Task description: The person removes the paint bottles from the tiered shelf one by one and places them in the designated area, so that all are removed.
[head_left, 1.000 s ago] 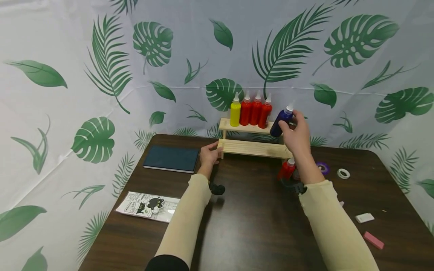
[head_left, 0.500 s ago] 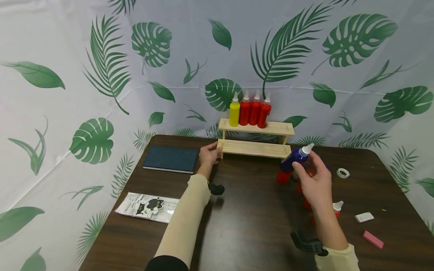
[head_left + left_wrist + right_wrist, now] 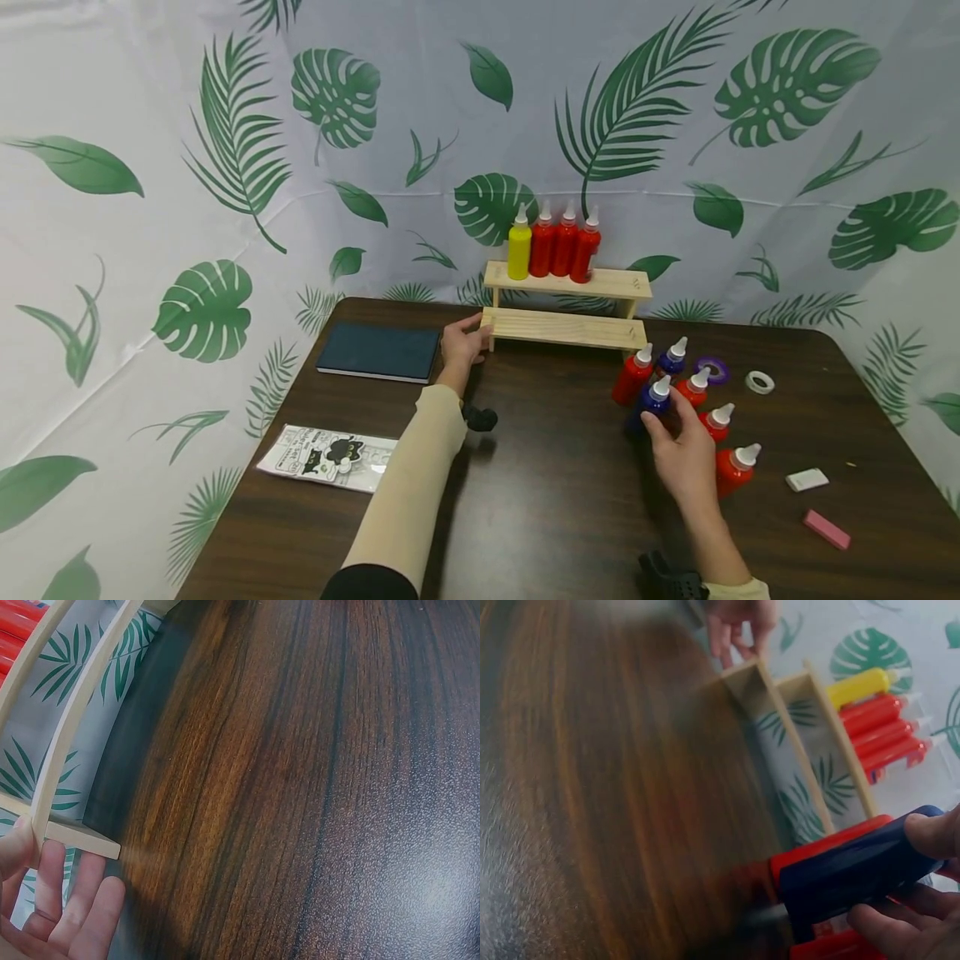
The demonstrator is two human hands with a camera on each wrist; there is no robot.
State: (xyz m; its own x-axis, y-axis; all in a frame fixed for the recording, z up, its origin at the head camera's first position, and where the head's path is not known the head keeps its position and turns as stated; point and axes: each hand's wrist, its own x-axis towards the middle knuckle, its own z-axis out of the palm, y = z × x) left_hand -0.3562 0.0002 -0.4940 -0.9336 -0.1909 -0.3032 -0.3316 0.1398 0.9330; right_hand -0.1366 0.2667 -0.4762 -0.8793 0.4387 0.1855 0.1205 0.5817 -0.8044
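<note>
My right hand (image 3: 686, 454) pinches a blue squeeze bottle (image 3: 651, 402) with a white nozzle cap, low over the table's right half. In the right wrist view, thumb and fingers hold the blue bottle (image 3: 855, 866) near its top, beside a red one. Around it stand another blue bottle (image 3: 671, 358) and several red bottles (image 3: 632, 379). My left hand (image 3: 463, 343) grips the left end of a two-tier wooden rack (image 3: 566, 327). Up close in the left wrist view, the thumb and fingers lie about the rack's end (image 3: 82, 838).
On the upper tier are a yellow bottle (image 3: 519, 252) and 3 red bottles (image 3: 564, 250). A dark notebook (image 3: 378, 352) and a cat-print packet (image 3: 326, 456) lie left. Rightward are purple tape (image 3: 712, 371), white tape (image 3: 760, 382), a white eraser (image 3: 807, 481) and a pink block (image 3: 827, 530).
My right hand has carried the blue bottle from beside the upper tier down toward me, to among the bottles on the table. The left hand has stayed at the rack.
</note>
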